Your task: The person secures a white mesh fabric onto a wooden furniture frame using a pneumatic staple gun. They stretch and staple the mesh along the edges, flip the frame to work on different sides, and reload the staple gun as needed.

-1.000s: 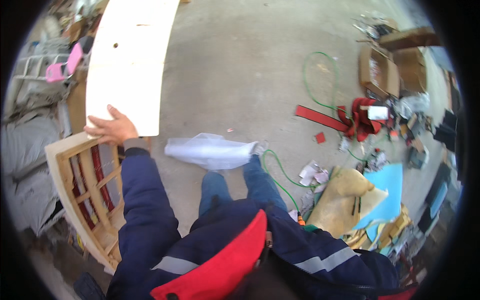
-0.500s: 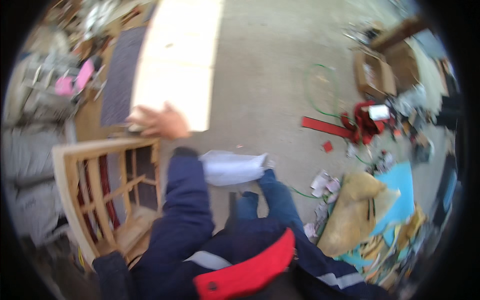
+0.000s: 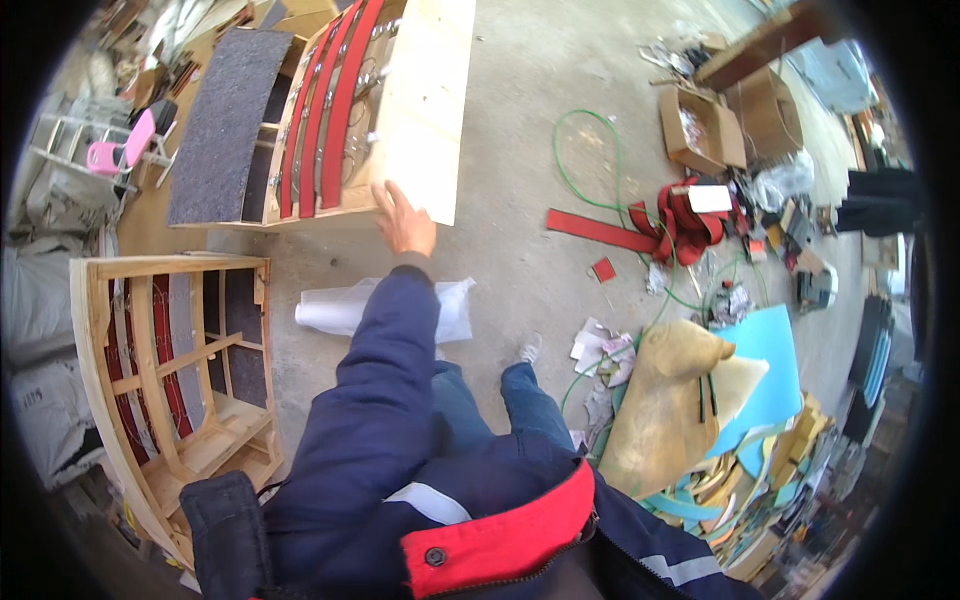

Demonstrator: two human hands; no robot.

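Note:
My left hand (image 3: 405, 222) touches the near end of a wooden furniture frame (image 3: 428, 120), its fingers stretched out and apart over the edge. Pale wood panel forms the frame's right side. Red webbing straps (image 3: 345, 105) and metal springs run along its open middle. Dark grey felt (image 3: 228, 125) covers part of its left side. My right hand is out of view; only part of that sleeve shows at the lower right. Below my left hand, partly behind my forearm, lies a roll of whitish translucent sheeting (image 3: 335, 308) on the floor.
A second wooden frame (image 3: 90, 330) stands close on my left. To my right lie tan padding (image 3: 665, 405), a blue foam sheet (image 3: 765, 370) and scraps. Further off are a red webbing coil (image 3: 685, 225), a green hose (image 3: 617, 150) and a cardboard box (image 3: 700, 130).
The far frame has turned: its pale panel faced up broadly before, and now the red webbing and springs show. My left hand has shifted right, from flat on the panel to its near edge.

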